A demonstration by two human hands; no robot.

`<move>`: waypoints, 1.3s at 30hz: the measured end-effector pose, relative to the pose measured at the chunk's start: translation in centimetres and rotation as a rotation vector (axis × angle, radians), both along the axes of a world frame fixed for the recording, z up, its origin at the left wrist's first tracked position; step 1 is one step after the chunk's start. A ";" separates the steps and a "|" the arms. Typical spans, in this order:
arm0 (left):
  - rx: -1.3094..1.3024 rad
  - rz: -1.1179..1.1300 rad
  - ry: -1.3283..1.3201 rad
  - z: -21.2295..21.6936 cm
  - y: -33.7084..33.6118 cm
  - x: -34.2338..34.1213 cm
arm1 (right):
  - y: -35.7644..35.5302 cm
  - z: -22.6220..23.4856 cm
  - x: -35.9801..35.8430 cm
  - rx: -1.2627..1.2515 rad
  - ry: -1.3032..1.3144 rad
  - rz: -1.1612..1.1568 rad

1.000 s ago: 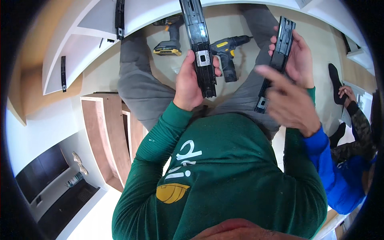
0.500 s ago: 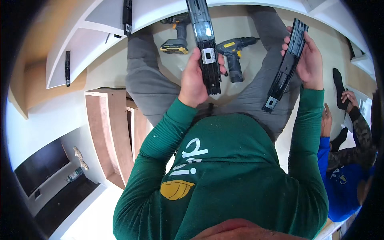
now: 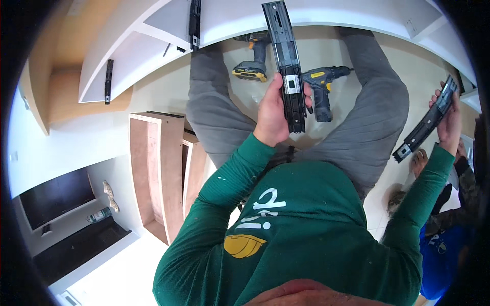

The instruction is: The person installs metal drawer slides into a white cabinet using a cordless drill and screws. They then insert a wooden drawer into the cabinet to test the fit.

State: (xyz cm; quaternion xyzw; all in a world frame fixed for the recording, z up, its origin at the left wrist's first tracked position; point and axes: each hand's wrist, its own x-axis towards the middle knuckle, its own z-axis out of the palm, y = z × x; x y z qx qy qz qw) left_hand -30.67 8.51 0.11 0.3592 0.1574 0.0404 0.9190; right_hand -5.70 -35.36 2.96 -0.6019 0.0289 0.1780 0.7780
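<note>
In my left hand (image 3: 273,113) is a black drawer slide (image 3: 287,61), held upright over my lap with the thumb on one side and the fingers round the other. A bright metal piece shows near its lower half. Out to the right, my right hand (image 3: 449,125) grips a second drawer slide (image 3: 426,120), which slants from upper right to lower left. Between my legs on the floor lie two cordless drills: one drill (image 3: 320,92) just right of the left-hand slide, the other drill (image 3: 252,64) to its left with a yellow-edged battery.
A white cabinet panel (image 3: 337,13) arches across the far side, with more slides (image 3: 108,81) fixed at its left. Wooden drawer boxes (image 3: 158,173) stand at my left. Close by my right arm sits another person in a blue shirt (image 3: 444,260).
My right hand has moved outward to the right with its slide, away from my lap. The left hand still holds its slide. The whole view has shifted slightly.
</note>
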 end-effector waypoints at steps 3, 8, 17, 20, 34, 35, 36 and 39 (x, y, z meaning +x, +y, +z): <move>-0.002 0.007 -0.002 -0.3 0.2 0.1 | -3.0 -2.1 1.1 -0.068 0.045 -0.103; -0.017 0.005 0.016 -0.6 0.0 0.9 | -5.3 -8.4 2.8 -0.059 0.183 -0.134; 0.034 0.030 0.033 -0.2 -0.1 2.0 | -1.5 -14.9 2.6 -0.129 0.382 -0.281; 0.026 0.030 0.029 -0.1 0.0 2.1 | -2.0 -17.9 3.8 -0.106 0.407 -0.315; -0.007 0.046 0.037 -0.5 0.6 1.7 | -1.5 -19.2 2.3 -0.609 0.200 -0.218; -0.010 0.047 0.036 -0.5 0.6 1.6 | -1.5 -18.9 2.2 -0.656 0.164 -0.212; -0.012 0.049 0.036 -0.6 0.6 1.5 | -1.5 -18.6 2.2 -0.703 0.127 -0.206; -0.013 0.036 0.020 -0.5 0.7 1.6 | -4.0 -18.9 2.9 -0.772 0.050 -0.184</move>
